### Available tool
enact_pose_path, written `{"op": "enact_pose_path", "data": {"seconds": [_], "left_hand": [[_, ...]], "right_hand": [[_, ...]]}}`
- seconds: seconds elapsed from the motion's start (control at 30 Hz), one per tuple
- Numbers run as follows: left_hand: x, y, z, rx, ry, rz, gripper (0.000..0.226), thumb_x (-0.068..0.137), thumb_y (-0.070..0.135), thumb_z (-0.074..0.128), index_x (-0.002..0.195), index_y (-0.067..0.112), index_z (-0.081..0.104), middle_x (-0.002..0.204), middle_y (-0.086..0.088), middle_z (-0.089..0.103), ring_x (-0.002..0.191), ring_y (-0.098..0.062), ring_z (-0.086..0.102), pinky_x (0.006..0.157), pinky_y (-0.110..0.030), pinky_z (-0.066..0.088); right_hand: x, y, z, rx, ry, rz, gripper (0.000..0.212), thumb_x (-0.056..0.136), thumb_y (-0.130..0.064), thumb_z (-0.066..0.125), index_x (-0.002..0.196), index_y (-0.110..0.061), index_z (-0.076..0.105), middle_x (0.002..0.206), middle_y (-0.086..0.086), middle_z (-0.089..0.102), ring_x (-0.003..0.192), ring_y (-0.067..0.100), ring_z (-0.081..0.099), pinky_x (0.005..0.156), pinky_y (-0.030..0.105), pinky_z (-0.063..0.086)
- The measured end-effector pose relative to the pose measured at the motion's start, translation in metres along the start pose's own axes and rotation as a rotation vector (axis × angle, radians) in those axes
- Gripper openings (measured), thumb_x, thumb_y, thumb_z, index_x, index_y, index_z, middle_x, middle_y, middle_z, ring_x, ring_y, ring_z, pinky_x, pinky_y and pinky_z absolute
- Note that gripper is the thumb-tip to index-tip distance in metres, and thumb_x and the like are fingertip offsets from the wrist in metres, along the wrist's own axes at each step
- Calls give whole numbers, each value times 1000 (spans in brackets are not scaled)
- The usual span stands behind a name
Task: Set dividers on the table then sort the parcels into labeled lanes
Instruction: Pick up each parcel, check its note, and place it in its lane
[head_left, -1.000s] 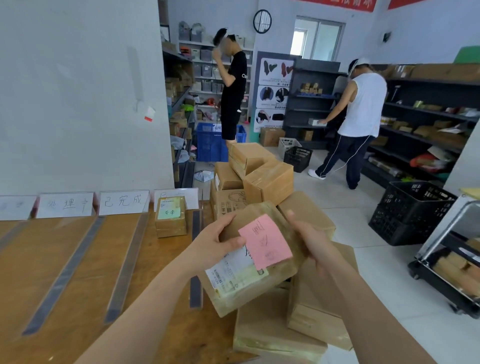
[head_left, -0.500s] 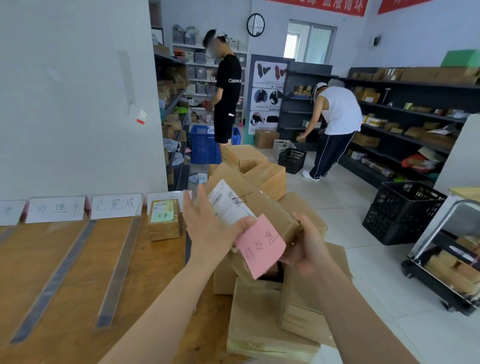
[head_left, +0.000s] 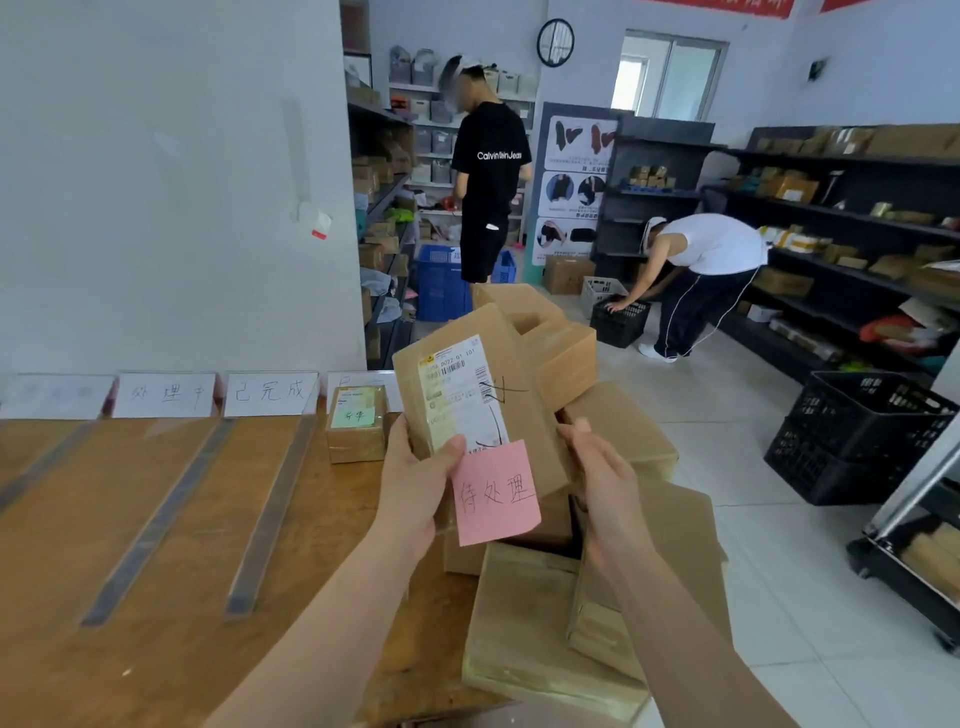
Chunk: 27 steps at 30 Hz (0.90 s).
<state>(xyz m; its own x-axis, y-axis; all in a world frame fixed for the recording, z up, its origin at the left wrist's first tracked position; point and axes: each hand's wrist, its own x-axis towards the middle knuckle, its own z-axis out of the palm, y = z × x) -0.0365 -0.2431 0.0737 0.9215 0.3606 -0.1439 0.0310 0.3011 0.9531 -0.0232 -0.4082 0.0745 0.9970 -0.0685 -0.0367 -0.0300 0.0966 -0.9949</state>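
Observation:
I hold a brown cardboard parcel (head_left: 524, 410) upright over the table's right end; it carries a white shipping label and a pink handwritten note (head_left: 496, 493). My left hand (head_left: 415, 483) grips its left edge, thumb on the label. My right hand (head_left: 602, 478) holds its right side. Grey divider strips (head_left: 270, 509) lie lengthwise on the wooden table (head_left: 104, 571), with white lane label cards (head_left: 270, 393) standing at the far edge. A small parcel with a green note (head_left: 356, 423) sits in the rightmost lane. A pile of parcels (head_left: 556, 613) lies below my hands.
Two people work at dark shelving (head_left: 857, 218) in the back of the room. Black crates (head_left: 857, 436) stand on the tiled floor to the right, a blue crate (head_left: 441, 283) stands by the left shelves, and a cart (head_left: 914, 545) sits at the right edge.
I have turned the parcel from lying tilted to standing upright, so its shipping label and pink note face me. The person in white has bent down to a crate.

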Motion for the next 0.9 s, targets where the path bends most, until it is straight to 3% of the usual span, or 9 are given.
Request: {"op": "enact_pose_path", "data": {"seconds": [0.07,0.13,0.23,0.4,0.6,0.67,0.77,0.9], "left_hand": [[-5,1,-7,-12,6,11,59,91,9,63,140,33,38,121,2,63,100,-23,67,82,-51,57],[-9,3,-15,-20,15,31,63,92,8,62,143,36,36,121,2,63,99,-23,68,79,-48,58],[-16,8,-32,-14,12,55,59,95,9,57,142,40,37,120,3,63,98,-21,68,70,-41,58],[-27,10,-76,39,-18,118,52,98,14,52,143,37,41,126,4,64,108,-18,66,78,-37,57],[-39,19,-136,135,34,208,55,97,10,53,141,40,41,123,7,66,106,-16,67,83,-41,58],[-41,24,-159,135,53,223,58,96,8,54,143,38,39,125,4,65,108,-18,66,78,-35,59],[-44,34,-198,150,105,256,61,94,6,58,144,36,40,122,1,67,102,-16,68,65,-24,56],[-46,48,-256,213,146,277,57,95,9,58,142,35,42,118,3,69,104,-20,68,73,-34,57]], "right_hand": [[-4,2,4,-53,-80,-46,74,62,-81,62,113,-27,66,110,-5,72,109,16,64,103,43,46],[-7,6,11,-109,-157,-95,93,44,-89,66,121,-37,59,128,-7,62,122,17,56,107,47,43],[-6,13,21,-93,-201,-92,83,46,-80,75,119,-46,58,133,-7,58,126,18,53,107,49,43],[-14,20,53,-44,-232,-71,53,82,-50,70,130,-37,53,133,-6,57,125,17,52,108,45,41],[-32,27,112,-17,-327,-31,43,86,-43,67,125,-35,53,126,-5,62,120,17,56,105,43,44],[-41,28,133,-28,-372,-24,32,89,-38,65,119,-35,54,120,-6,64,117,16,58,104,42,46],[-54,32,166,-60,-406,-21,36,89,-37,66,123,-34,56,122,-6,65,117,16,59,105,45,45],[-74,39,219,-73,-444,-19,37,89,-38,66,125,-32,59,121,-8,67,117,15,60,104,43,47]]}}
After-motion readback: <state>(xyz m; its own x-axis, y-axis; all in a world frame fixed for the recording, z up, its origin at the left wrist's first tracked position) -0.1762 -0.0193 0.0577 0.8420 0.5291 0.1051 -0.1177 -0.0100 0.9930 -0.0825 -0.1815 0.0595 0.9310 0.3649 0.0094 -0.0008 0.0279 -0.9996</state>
